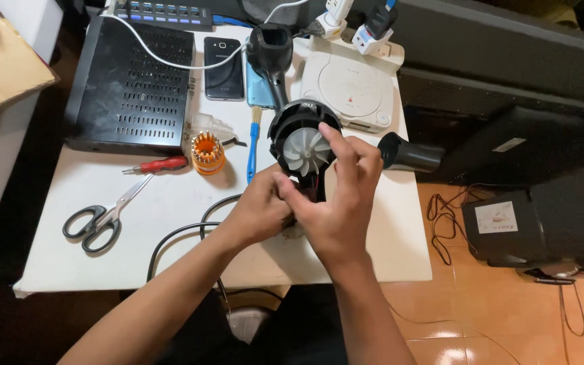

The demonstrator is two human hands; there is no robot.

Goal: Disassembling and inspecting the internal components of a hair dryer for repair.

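The right hand [339,203] reaches over from the lower middle of the frame, its fingers pinching the rim of the white fan [305,150], forefinger laid along the blades' right side. The left hand [261,213] is curled shut around the lower part of the same motor unit [297,135], just under the fan, holding it up above the middle of the bench [89,263]. The unit looks light and stiff, a black plastic ring round a thin-bladed fan; the blades seem the fragile part, so the ring and the body beneath are likely the safer places to grip, and red wires [315,182] below it would not bear pulling. Just right of the hands lies a black nozzle [410,154] near the bench's right edge, beyond which the floor drops away. A black shell [272,54] stands behind, in front of a white round-lidded console [349,88]. To the left lie a blue brush [253,145], an orange bit holder [207,153], a red screwdriver [160,165] and scissors [99,217], with open bench at lower left.
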